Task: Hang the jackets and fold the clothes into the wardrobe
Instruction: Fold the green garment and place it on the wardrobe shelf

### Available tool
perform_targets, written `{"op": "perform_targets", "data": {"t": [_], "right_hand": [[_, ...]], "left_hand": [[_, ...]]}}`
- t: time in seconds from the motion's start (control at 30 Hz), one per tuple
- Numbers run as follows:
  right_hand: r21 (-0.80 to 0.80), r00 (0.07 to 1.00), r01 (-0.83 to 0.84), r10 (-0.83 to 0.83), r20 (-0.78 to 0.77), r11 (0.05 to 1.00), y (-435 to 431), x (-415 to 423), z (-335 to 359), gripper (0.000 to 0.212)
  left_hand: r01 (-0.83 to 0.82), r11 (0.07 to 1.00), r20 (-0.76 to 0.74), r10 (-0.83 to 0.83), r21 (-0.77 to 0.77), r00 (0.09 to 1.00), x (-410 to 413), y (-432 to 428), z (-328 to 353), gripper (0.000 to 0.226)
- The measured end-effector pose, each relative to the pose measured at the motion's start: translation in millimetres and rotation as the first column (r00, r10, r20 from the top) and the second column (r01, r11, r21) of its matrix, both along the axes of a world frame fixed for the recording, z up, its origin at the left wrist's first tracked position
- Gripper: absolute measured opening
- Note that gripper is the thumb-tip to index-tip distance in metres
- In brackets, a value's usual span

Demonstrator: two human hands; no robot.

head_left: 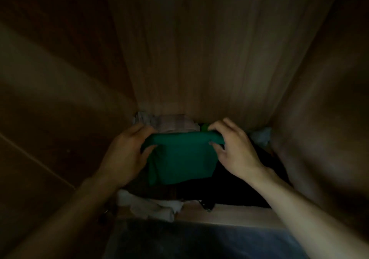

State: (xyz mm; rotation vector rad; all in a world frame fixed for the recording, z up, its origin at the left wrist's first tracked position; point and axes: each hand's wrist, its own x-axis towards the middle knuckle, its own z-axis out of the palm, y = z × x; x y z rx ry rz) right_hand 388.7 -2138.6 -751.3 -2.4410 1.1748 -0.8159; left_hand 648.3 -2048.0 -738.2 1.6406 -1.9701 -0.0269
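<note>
1. The folded green cloth garment [180,158] sits low inside the dim wooden wardrobe [199,49], resting on a dark pile of clothes [239,182] that is hard to make out in the shadow. The job here looks to be seating it flat on the stack.

2. The left hand [123,154] is closed on the garment's left far corner, thumb on the near side and fingers curled over the top edge. The right hand [235,148] pinches the right far corner the same way. Keep both grips level so the far fold stays straight.

3. Lower the back edge first, toward the wardrobe's rear panel, then let the front follow. That should stop the fold from springing open.

4. A pale crumpled fabric [167,123] lies just behind the garment, and a small bright green item [204,128] shows beside the right fingers. Avoid pushing the garment into either, or the far edge may ride up.

5. Loose white cloth [151,204] lies near the front lip. Draw the hands out upward instead of dragging backward, so nothing catches.

6. Release both corners together, then press the top flat.
</note>
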Motion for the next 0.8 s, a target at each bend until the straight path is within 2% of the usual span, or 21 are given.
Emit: {"op": "perform_targets", "data": {"t": [0.2,0.33,0.5,0.6,0.67,0.73,0.8], "right_hand": [[-0.118,0.993,0.032,-0.018,0.118,0.993,-35.1,4.7,-79.3,0.024],[-0.122,0.986,0.059,-0.038,0.163,0.991,-44.0,4.9,-117.1,0.023],[0.023,0.977,-0.041,0.036,0.212,0.999,-35.2,14.9,-158.3,0.022],[0.214,0.960,-0.100,0.037,0.278,0.972,-34.2,32.9,-174.6,0.027],[0.285,0.955,-0.119,0.031,0.294,0.951,-41.4,51.2,-184.3,0.028],[0.306,0.961,-0.118,0.031,0.274,0.945,-56.6,74.9,-198.1,0.027],[0.296,0.985,-0.055,0.003,0.173,0.954,-78.3,100.1,-220.1,0.031]], "left_hand": [[0.052,0.989,0.021,-0.050,-0.135,0.999,9.7,-41.6,-78.2,0.014],[0.059,0.981,0.019,-0.056,-0.184,0.998,11.6,-53.7,-115.4,0.015],[0.023,0.995,-0.069,-0.030,-0.099,0.997,26.5,-42.4,-149.5,0.019],[0.004,0.999,-0.037,-0.005,-0.046,0.999,47.2,-32.5,-159.8,0.026],[-0.026,1.000,-0.029,0.025,-0.012,0.999,62.4,-33.6,-165.9,0.032],[-0.093,0.995,-0.032,0.094,0.028,0.995,79.0,-47.0,-178.5,0.034],[-0.189,0.979,-0.003,0.190,0.071,0.982,96.8,-70.4,-200.7,0.034]]}}
